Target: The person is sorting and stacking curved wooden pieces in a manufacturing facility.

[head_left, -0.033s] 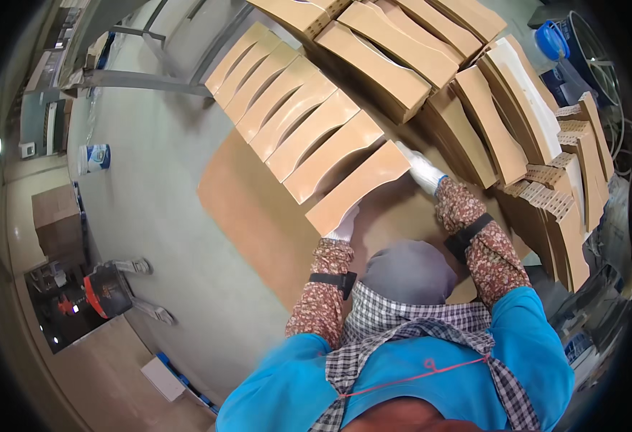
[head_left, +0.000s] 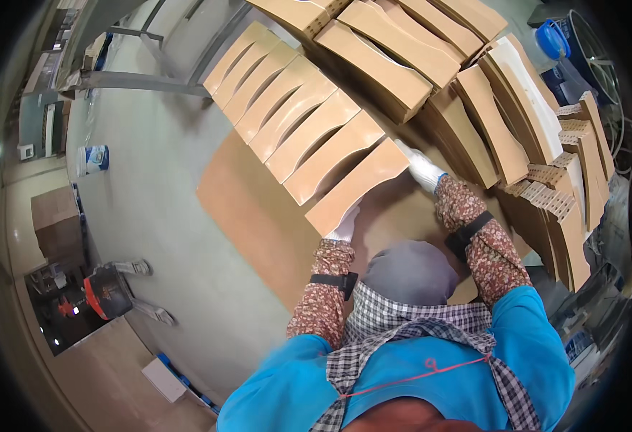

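Note:
A row of tan panels with curved-in edges, like cardboard or thin board, runs away toward the upper left. My hands, in white gloves, are at the two ends of the nearest curved panel. My left hand grips its lower left end, the fingers partly hidden beneath it. At its right end, my right hand is closed against the edge, its fingertips partly out of sight. Directly beyond lies the neighbouring curved panel, with a dark gap between the two. Floral sleeves cover both forearms.
Tall stacks of similar tan panels stand at the upper right, and more stacked pieces are close to my right arm. A flat brown sheet lies under the row. At left are a metal frame, a white-and-blue bucket and a brown box.

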`<state>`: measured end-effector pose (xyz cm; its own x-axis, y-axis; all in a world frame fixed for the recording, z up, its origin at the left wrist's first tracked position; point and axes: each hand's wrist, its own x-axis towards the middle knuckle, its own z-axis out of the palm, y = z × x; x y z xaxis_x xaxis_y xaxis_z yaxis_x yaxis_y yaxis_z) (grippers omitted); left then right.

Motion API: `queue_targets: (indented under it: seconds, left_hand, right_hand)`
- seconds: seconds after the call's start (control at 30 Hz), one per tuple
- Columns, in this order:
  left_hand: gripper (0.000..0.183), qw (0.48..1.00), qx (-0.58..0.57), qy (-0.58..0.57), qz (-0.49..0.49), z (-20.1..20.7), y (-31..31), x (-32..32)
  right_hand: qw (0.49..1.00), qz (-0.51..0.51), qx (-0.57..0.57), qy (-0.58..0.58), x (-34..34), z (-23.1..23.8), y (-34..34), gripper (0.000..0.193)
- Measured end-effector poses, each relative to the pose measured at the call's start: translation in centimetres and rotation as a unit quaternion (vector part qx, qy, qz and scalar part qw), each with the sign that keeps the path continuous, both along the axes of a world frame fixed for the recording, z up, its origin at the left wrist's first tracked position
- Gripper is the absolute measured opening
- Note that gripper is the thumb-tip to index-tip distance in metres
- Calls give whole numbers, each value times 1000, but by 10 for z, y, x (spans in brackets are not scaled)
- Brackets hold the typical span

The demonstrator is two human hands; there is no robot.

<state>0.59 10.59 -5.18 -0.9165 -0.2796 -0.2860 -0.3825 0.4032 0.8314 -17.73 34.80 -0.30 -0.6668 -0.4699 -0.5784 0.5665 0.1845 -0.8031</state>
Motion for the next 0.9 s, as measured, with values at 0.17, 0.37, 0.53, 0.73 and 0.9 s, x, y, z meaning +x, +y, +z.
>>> queue_targets:
  seconds: [0.17, 0.37, 0.53, 0.73, 0.9]
  left_hand:
    - [52, 965, -256, 2, -65, -22, -15, -5]
    - [43, 968, -215, -18, -127, 15, 5, -32]
    - [44, 972, -210, -15, -102, 31, -21, -35]
    - [46, 982, -156, -25, -103, 30, -20, -45]
    - [47, 997, -39, -47, -53, 37, -27, -40]
  right_hand:
    - [1000, 17, 23, 10, -8, 3, -10, 73]
    - [998, -13, 56, -1, -14, 13, 6, 73]
    - [991, 17, 134, -13, -22, 28, -6, 84]
    - [987, -29, 159, -7, -18, -26, 8, 90]
    - [997, -49, 58, 16, -9, 30, -3, 76]
